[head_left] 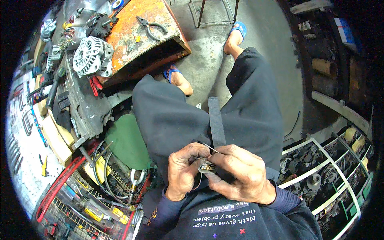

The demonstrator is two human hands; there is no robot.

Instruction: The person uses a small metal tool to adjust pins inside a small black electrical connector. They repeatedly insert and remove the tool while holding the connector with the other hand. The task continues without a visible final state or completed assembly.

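Note:
Over my lap, both hands meet around a small greyish part (207, 168) with an oval opening and brass-coloured bits inside; its exact kind is unclear. My left hand (182, 168) grips the part's left side between thumb and fingers. Closed close against its right side, my right hand (240, 172) has its fingertips on the part and at a thin wire-like strand (211, 148) that rises above it. Whether the strand belongs to the part or is a separate thin tool, I cannot tell. Another thin strand hangs below, by my left palm.
Pliers (153, 28) lie on a worn orange cabinet (132, 44) ahead. An alternator (93, 57) sits on the cluttered bench at left. Below it are a green sheet (127, 142) and cables (60, 188). A metal rack (336, 170) full of parts stands at right.

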